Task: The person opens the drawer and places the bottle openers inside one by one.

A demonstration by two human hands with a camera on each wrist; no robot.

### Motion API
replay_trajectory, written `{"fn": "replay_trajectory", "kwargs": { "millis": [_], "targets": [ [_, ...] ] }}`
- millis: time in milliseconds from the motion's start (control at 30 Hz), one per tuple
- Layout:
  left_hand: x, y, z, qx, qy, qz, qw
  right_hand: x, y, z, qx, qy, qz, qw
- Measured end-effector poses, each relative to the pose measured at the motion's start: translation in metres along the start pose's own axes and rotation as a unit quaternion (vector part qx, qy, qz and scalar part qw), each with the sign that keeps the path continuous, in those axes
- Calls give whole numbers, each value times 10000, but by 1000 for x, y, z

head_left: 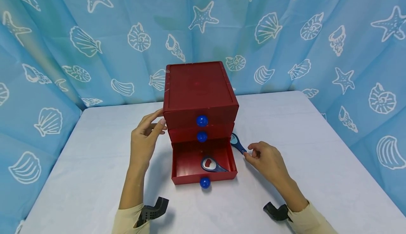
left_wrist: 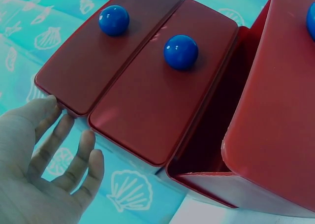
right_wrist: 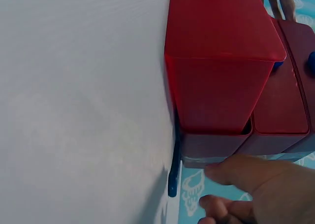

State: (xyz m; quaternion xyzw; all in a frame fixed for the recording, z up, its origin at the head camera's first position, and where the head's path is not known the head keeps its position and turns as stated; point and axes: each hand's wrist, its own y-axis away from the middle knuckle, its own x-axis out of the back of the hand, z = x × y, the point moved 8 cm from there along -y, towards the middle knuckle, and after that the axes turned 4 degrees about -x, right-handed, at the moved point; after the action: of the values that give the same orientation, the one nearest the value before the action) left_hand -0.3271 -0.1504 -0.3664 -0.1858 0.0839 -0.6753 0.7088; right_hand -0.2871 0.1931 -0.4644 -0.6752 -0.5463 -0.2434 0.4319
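Observation:
A dark red chest of drawers (head_left: 197,86) with blue round knobs stands on the white table, its bottom drawer (head_left: 187,170) pulled out. Inside that drawer lies a blue-handled, round-headed thing resembling a magnifying glass (head_left: 217,167). A second similar blue thing (head_left: 238,144) lies on the table against the chest's right side. My left hand (head_left: 144,142) touches the chest's upper left side with its fingertips, fingers spread. Close to the second blue thing's handle end is my right hand (head_left: 266,160), fingers loosely bent; the right wrist view shows a gap between them.
The white tablecloth (head_left: 104,149) covers the table. A blue curtain (head_left: 222,36) with white shells and starfish hangs behind and at both sides. Black straps with a camera mount (head_left: 152,211) sit on each wrist.

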Motion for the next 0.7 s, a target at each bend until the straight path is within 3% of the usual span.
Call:
{"fn": "replay_trajectory", "kwargs": {
  "millis": [433, 700],
  "targets": [
    [0, -1, -2, 55, -67, 21, 10000, -19, -5, 12, -585, 162, -537, 9967],
    [-1, 0, -3, 79, -8, 12, 10000, -26, -7, 12, -414, 248, -533, 9974]
  ]
}}
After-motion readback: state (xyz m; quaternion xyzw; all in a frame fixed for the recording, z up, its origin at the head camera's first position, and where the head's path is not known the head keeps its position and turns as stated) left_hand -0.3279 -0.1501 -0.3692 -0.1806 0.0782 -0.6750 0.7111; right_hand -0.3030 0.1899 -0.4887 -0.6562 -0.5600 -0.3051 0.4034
